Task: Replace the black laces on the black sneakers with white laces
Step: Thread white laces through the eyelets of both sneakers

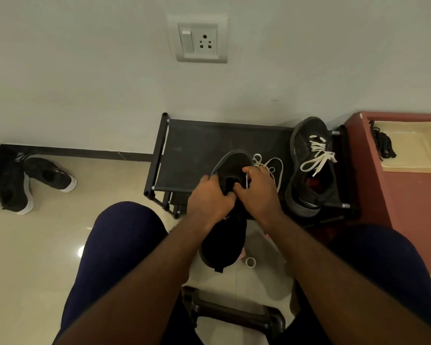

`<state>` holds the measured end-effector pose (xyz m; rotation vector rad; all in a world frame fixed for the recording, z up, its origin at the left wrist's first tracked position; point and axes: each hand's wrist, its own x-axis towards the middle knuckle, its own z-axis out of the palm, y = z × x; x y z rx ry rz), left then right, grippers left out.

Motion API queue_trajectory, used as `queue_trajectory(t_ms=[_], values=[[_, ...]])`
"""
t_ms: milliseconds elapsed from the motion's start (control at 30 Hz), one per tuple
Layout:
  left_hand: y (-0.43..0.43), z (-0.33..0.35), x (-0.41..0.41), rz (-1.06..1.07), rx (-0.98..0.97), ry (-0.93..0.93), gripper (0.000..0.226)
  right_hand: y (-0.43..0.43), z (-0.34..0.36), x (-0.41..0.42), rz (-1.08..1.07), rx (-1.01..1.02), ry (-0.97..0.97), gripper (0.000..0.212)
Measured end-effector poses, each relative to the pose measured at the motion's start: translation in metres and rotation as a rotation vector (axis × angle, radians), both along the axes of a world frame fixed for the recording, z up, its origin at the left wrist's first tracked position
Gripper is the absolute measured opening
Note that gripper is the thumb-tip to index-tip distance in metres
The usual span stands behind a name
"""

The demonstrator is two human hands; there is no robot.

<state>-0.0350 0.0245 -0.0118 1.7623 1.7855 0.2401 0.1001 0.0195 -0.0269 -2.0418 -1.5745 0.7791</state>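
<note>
Hands (209, 197) (259, 192) on sneaker (223, 242) over rack (197, 145).

A switch and socket plate (197, 38) sits on the grey wall (85, 83), a pair of black shoes with white soles (28, 181) lies on the floor (97, 175) at the left, and a cream tray (413, 148) rests on a red cabinet (408, 207).
</note>
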Motion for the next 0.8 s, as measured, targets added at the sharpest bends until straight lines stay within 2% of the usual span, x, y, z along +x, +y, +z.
queue_trajectory(t_ms=[167, 300, 433, 567, 667, 800], values=[[0.031, -0.007, -0.001, 0.030, 0.025, -0.026, 0.046, 0.009, -0.005, 0.008, 0.013, 0.029, 0.039, 0.046], [0.034, -0.011, 0.005, 0.046, 0.080, 0.045, 0.041, 0.018, -0.004, 0.021, 0.040, 0.049, 0.093, 0.024], [0.033, -0.011, 0.006, 0.073, 0.116, 0.069, 0.041, 0.025, 0.001, 0.033, 0.018, 0.029, 0.166, 0.028], [0.032, -0.012, 0.005, 0.074, 0.131, 0.032, 0.036, 0.030, 0.007, 0.031, 0.122, 0.007, 0.071, 0.014], [0.032, -0.012, 0.005, 0.074, 0.126, 0.015, 0.034, 0.030, 0.007, 0.025, 0.159, 0.000, -0.006, 0.014], [0.033, -0.011, 0.005, 0.075, 0.115, 0.019, 0.034, 0.032, 0.006, 0.022, 0.145, 0.003, 0.012, 0.012]])
